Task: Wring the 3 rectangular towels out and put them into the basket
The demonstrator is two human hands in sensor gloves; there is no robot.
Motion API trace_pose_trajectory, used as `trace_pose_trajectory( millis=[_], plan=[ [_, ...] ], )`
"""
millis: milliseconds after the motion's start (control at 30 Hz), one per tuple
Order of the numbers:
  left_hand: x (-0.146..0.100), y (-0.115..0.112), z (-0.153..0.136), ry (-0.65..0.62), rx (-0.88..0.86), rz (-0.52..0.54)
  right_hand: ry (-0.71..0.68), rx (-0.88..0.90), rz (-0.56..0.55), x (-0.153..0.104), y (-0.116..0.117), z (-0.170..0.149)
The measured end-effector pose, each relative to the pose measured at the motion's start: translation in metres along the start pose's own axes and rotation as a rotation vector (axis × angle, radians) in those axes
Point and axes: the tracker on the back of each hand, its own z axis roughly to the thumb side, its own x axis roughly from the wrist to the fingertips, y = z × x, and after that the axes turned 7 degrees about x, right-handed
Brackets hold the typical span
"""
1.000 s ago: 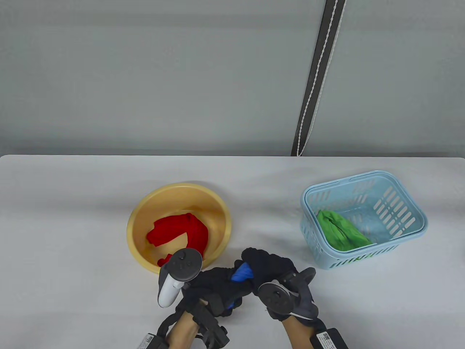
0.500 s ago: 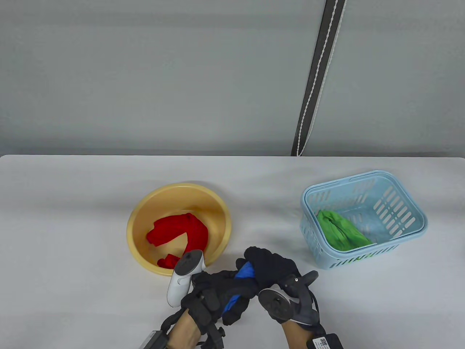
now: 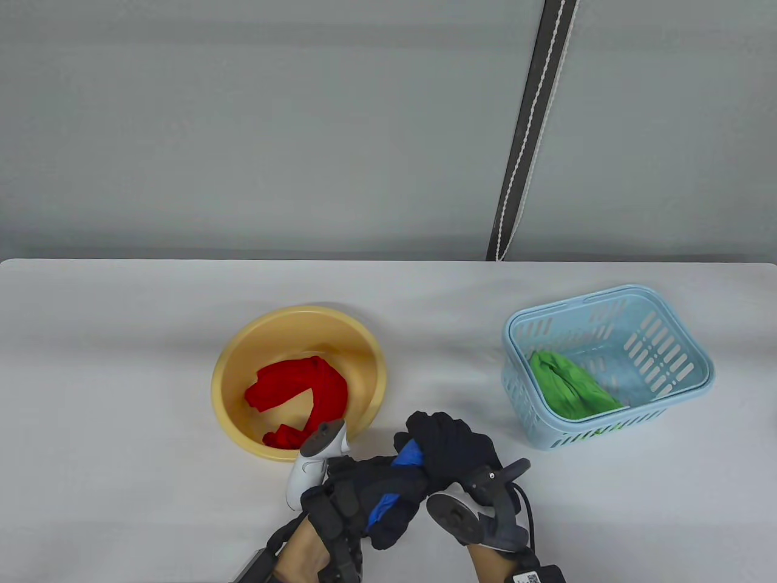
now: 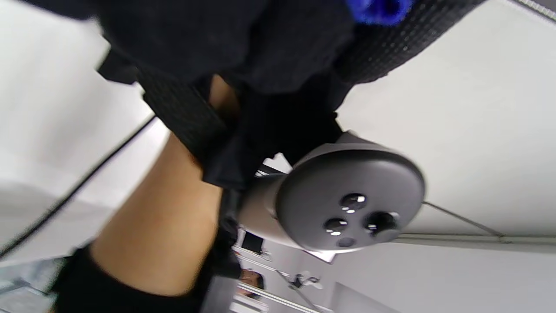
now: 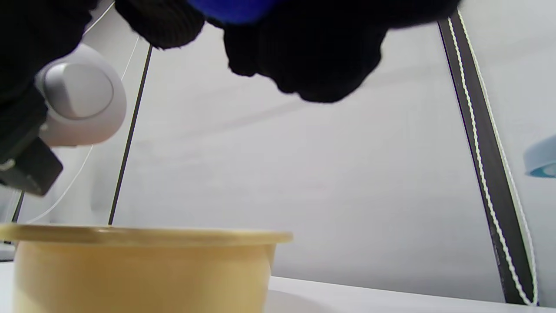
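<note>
Both hands grip a blue towel [image 3: 407, 455] just right of the yellow basin [image 3: 370, 358], above the table's front. My left hand [image 3: 376, 495] curls round its near end, where blue shows again between the fingers. My right hand [image 3: 446, 446] closes over its far end. Most of the towel is hidden in the gloves; a blue scrap [image 4: 382, 9] shows in the left wrist view and another [image 5: 234, 9] in the right wrist view. A red towel [image 3: 303, 388] lies crumpled in the basin. A green towel [image 3: 570, 385] lies inside the light blue basket [image 3: 674, 398] at the right.
The basin's wall [image 5: 139, 274] stands close in front of the right wrist camera. A dark strap with white cord [image 3: 528, 127] hangs behind the table's far edge. Bare white tabletop [image 3: 121, 425] lies left of the basin and between basin and basket.
My left wrist has rolled, its white tracker swinging rightward and tipping toward the basin's rim. The right hand's tracker has turned down and toward me. The blue towel stays gripped in both hands.
</note>
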Motion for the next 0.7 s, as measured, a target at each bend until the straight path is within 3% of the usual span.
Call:
trace_pose_trajectory(
  millis=[100, 167, 367, 500, 600, 700],
  plan=[
    [-0.009, 0.004, 0.008, 0.066, 0.22, 0.07, -0.004, 0.002, 0.044, -0.002, -0.002, 0.002],
    [-0.018, 0.006, 0.018, 0.136, 0.494, 0.179, -0.02, -0.058, 0.096, -0.003, -0.003, 0.005],
    [-0.037, -0.002, 0.042, 0.287, 1.024, 0.422, -0.072, 0.008, 0.327, -0.001, -0.011, 0.007],
    [-0.049, -0.013, 0.055, 0.257, 1.293, 0.625, -0.083, 0.151, 0.319, -0.003, -0.033, 0.003],
    [-0.054, -0.018, 0.068, 0.198, 1.317, 0.698, -0.038, 0.291, 0.3, 0.001, -0.051, -0.01],
    [-0.064, -0.014, 0.091, 0.158, 1.403, 0.786, 0.099, 0.348, 0.206, 0.01, -0.076, -0.043]
  ],
)
